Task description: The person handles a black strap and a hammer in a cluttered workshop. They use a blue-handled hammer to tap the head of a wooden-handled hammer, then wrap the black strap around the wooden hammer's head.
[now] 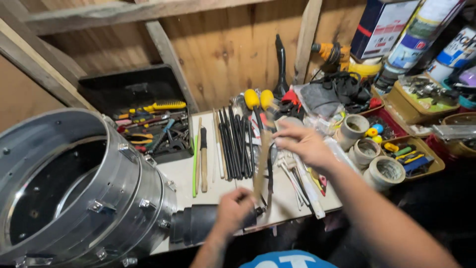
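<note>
I see left hand (233,208) fisted round lower end of long flat wooden stick (261,164), held upright over white benchtop (183,173). Right hand (303,144) pinching stick's top end, fingers curled; blur there, exact pinch unclear. Stick lifted clear of row of black rods (234,144) lying flat behind it. Looks early: picking done, nothing fitted to big metal drum (84,183) at left. Tape rolls (369,154) at right untouched.

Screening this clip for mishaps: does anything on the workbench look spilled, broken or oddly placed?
Nothing looks spilled or broken. The bench is crowded but sorted. Only the big metal drum lies on its side, overhanging the front edge, beside the left hand.
</note>
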